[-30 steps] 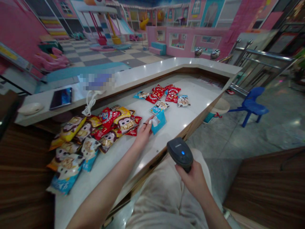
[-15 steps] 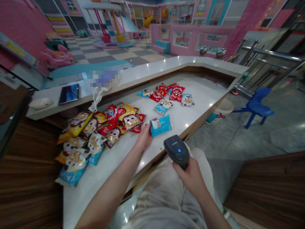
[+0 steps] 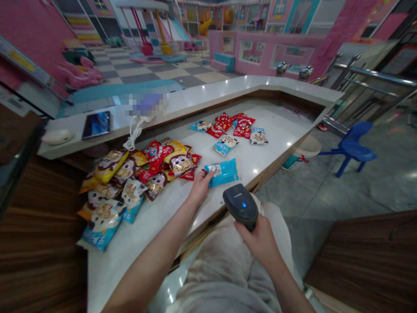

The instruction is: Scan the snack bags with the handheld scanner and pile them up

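Observation:
My left hand (image 3: 199, 188) pinches one end of a blue snack packet (image 3: 224, 172), holding it flat just above the white counter (image 3: 270, 152). My right hand (image 3: 259, 240) grips a dark barcode scanner (image 3: 240, 204) with a blue light on top, held over my lap just below and right of the packet. A heap of several colourful snack bags (image 3: 137, 174) lies on the counter to the left of my left hand. A smaller group of red and blue packets (image 3: 233, 128) lies farther back.
A raised white ledge (image 3: 208, 93) borders the counter's far side, carrying a tablet (image 3: 96, 124), a white dish (image 3: 56, 136) and a coiled white cable (image 3: 133, 132). A blue plastic chair (image 3: 352, 145) and a bucket (image 3: 301, 152) stand on the floor to the right.
My left hand turned the blue packet from tilted to lying flat and drew it slightly toward the scanner. The scanner rose a little closer to the counter edge.

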The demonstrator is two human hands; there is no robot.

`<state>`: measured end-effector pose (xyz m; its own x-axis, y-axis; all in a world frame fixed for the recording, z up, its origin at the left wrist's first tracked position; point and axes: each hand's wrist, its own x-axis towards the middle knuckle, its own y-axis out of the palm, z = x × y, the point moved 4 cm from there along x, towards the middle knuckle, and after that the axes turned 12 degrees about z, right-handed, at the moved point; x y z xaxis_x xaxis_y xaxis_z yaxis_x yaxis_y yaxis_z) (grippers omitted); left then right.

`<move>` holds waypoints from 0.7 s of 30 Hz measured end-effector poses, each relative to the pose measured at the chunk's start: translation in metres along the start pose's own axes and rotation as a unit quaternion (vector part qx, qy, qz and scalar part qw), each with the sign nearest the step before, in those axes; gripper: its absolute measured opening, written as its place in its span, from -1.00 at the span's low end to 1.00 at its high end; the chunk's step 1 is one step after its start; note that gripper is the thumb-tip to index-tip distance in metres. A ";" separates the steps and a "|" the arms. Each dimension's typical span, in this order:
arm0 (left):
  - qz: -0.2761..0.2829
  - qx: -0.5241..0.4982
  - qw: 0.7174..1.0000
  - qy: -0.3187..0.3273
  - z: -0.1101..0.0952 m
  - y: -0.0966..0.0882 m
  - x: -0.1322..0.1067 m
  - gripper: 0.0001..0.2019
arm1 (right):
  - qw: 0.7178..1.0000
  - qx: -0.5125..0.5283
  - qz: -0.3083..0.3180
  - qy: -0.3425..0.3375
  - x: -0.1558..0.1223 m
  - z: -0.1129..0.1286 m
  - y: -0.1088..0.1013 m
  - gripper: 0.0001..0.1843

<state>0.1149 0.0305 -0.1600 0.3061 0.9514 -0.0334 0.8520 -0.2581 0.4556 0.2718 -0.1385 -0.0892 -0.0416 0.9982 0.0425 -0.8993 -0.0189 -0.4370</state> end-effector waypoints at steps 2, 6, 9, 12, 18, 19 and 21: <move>-0.001 -0.010 1.000 0.007 -0.001 0.000 0.000 -0.53 | 1.000 -0.001 0.001 0.001 0.000 0.000 0.000 -0.91; -0.010 -0.017 1.000 0.010 -0.001 -0.001 0.000 -0.54 | 1.000 0.000 0.000 -0.004 0.001 0.000 0.001 -0.91; 0.014 -0.026 0.999 0.020 -0.002 0.002 0.000 -0.53 | 1.000 -0.004 0.000 -0.009 0.001 0.000 0.000 -0.91; 0.032 -0.037 0.998 0.032 -0.004 0.005 -0.001 -0.52 | 1.000 -0.009 0.002 -0.007 0.001 0.000 0.000 -0.90; 0.027 -0.025 0.999 0.026 -0.003 0.004 0.000 -0.54 | 1.000 -0.008 -0.001 0.003 0.000 -0.001 0.001 -0.89; 0.022 -0.022 0.999 0.021 -0.002 0.003 0.000 -0.55 | 1.000 -0.006 -0.003 0.005 0.000 -0.002 0.001 -0.89; 0.011 -0.014 1.000 0.016 -0.001 0.001 0.001 -0.58 | 1.000 -0.007 -0.007 0.008 -0.001 -0.003 0.000 -0.89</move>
<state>0.1154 0.0312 -0.1588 0.3108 0.9505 0.0046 0.8325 -0.2745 0.4813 0.2730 -0.1390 -0.0919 -0.0226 0.9991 0.0348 -0.8938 -0.0045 -0.4485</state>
